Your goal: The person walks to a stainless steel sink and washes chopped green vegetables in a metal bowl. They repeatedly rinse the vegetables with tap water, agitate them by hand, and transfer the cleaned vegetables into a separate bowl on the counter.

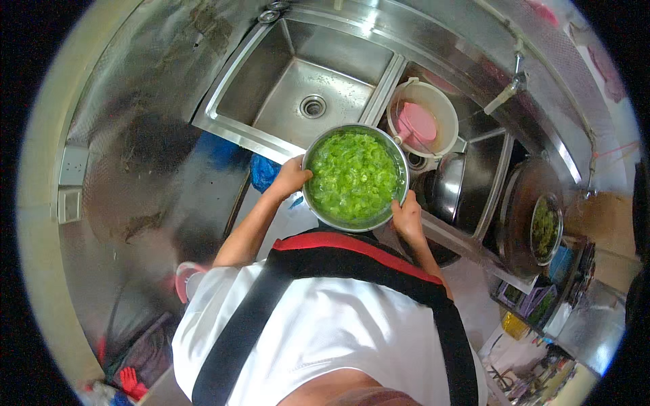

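A round metal bowl of chopped green vegetable pieces in water is held in front of my body, over the near edge of the sink. My left hand grips its left rim, thumb on top. At the lower right, my right hand holds the rim. Beyond the bowl lies a stainless steel sink basin with a drain. Just past the bowl's upper right, a white bucket stands in the neighbouring basin with a pink plastic dipper inside.
A faucet juts from the wall at the right. In the right basin leans a metal bowl. Farther right, a container of greens rests on a large round lid or pan. A blue plastic bag hangs below the sink's front edge.
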Available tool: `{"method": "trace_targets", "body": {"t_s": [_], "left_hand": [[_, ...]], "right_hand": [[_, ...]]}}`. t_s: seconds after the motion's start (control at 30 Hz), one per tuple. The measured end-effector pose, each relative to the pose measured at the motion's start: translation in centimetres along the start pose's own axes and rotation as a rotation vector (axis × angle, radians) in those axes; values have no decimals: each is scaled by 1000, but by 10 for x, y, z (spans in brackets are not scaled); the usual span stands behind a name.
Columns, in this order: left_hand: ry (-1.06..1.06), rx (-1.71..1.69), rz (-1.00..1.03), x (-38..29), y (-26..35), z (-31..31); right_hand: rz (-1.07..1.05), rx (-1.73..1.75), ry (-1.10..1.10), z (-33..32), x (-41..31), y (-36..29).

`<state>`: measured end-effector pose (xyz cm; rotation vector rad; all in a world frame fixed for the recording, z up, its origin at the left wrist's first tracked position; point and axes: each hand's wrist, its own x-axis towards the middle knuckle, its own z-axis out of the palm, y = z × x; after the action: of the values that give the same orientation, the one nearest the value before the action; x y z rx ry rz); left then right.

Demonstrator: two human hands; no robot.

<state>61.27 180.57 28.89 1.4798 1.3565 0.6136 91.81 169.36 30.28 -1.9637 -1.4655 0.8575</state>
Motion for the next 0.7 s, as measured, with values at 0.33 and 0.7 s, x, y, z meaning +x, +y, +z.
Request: {"method": "trace_targets", "body": {"t_s": [0.33, 0.7], "left_hand": [[288, 396, 582, -12, 29, 20], [-215, -635, -279, 26, 34, 62]], "right_hand": [[-563, -286, -134, 3, 53, -77], [-352, 347, -366, 72, 84, -54]]}}
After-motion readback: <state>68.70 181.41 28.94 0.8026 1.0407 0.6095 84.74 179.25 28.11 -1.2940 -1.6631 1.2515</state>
